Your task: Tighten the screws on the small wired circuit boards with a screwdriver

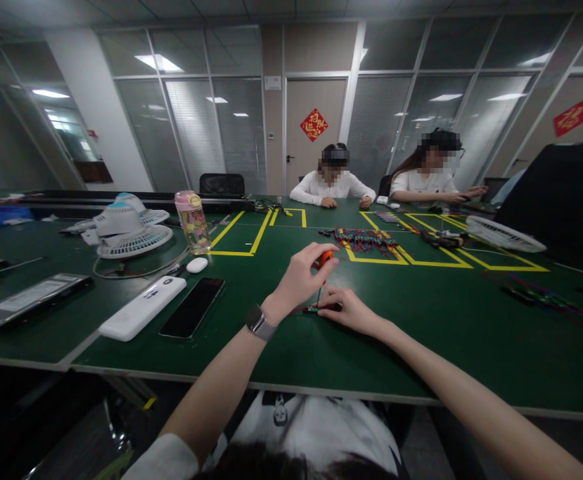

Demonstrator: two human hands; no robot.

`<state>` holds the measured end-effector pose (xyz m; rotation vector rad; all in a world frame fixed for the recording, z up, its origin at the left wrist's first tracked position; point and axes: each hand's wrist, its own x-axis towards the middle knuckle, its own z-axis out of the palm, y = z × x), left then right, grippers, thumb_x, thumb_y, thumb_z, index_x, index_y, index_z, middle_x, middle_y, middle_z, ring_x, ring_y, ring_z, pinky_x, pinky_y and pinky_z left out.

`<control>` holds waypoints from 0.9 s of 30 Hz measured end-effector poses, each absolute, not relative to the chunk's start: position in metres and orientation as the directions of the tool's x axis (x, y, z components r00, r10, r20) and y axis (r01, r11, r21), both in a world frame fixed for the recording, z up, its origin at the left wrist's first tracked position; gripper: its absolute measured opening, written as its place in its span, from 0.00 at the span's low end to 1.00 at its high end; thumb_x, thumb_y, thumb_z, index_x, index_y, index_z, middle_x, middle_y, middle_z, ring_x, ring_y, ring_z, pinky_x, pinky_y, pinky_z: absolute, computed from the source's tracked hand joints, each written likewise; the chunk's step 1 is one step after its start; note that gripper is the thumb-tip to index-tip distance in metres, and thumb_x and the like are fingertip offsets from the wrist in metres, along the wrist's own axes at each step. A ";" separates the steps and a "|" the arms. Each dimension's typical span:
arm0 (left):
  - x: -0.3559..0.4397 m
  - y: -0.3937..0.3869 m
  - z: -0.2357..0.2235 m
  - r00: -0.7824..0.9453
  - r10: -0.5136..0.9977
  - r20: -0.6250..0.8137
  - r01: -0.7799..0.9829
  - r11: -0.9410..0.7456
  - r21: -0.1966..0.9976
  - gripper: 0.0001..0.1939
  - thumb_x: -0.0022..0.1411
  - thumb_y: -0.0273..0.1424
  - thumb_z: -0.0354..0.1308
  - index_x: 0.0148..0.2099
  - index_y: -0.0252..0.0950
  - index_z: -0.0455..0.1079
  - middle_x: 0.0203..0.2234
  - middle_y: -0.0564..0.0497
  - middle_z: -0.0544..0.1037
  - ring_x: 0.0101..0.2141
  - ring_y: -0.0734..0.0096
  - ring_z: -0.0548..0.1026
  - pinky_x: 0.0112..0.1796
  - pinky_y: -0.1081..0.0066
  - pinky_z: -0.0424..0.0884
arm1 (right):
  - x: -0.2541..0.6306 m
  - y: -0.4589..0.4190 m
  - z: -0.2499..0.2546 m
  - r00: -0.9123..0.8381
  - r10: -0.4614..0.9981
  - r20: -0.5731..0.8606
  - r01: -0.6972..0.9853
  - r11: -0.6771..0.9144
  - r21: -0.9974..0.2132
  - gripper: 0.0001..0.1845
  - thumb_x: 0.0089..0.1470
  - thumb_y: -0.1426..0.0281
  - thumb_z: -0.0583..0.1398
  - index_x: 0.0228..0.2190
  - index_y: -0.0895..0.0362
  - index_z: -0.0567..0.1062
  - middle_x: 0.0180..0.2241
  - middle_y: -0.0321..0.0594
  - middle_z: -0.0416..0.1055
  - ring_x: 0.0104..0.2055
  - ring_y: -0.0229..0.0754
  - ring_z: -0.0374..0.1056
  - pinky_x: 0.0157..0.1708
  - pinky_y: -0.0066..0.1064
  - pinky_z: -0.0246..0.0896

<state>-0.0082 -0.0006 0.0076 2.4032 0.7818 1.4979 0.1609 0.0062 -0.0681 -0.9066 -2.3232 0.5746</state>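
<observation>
My left hand (304,277), with a watch (260,322) on its wrist, is closed around the orange handle of a screwdriver (326,257). The shaft points down, with its tip at a small green circuit board (312,310) on the table. Low beside the board, my right hand (347,311) has its thumb and fingers pinched at the board's right end, partly hiding it. A red wire runs off from the board's left side. Beyond my hands lies a heap of circuit boards with red and blue wires (366,241).
A black phone (192,308), a white power bank (142,308), a white earbud case (197,265) and a bottle (192,223) stand left. Fan parts (134,233) are farther left. Yellow tape (231,253) marks the green table. Two people sit opposite. More wired boards (541,298) lie right.
</observation>
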 end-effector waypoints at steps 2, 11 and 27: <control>-0.006 0.000 0.007 0.324 0.570 0.755 0.249 -0.821 0.514 0.11 0.67 0.30 0.48 0.48 0.37 0.69 0.40 0.48 0.74 0.36 0.73 0.74 0.39 0.72 0.71 | 0.160 0.006 -0.068 -0.603 0.720 0.344 0.477 0.671 -0.568 0.10 0.53 0.68 0.61 0.36 0.58 0.80 0.31 0.41 0.71 0.32 0.40 0.67 0.34 0.31 0.63; -0.001 0.002 0.005 0.275 0.604 0.748 0.167 -0.796 0.582 0.09 0.64 0.29 0.51 0.43 0.36 0.72 0.37 0.49 0.74 0.34 0.74 0.75 0.35 0.75 0.74 | 0.159 0.006 -0.069 -0.570 0.746 0.345 0.535 0.655 -0.534 0.08 0.51 0.70 0.63 0.33 0.58 0.81 0.27 0.39 0.68 0.29 0.38 0.64 0.31 0.29 0.60; -0.002 0.001 0.003 0.145 0.497 0.855 0.388 -0.824 0.413 0.04 0.60 0.29 0.58 0.38 0.36 0.73 0.28 0.53 0.67 0.29 0.76 0.68 0.32 0.75 0.67 | 0.156 0.003 -0.069 -0.536 0.766 0.354 0.561 0.637 -0.529 0.06 0.49 0.70 0.64 0.30 0.57 0.81 0.25 0.39 0.69 0.28 0.38 0.64 0.29 0.29 0.59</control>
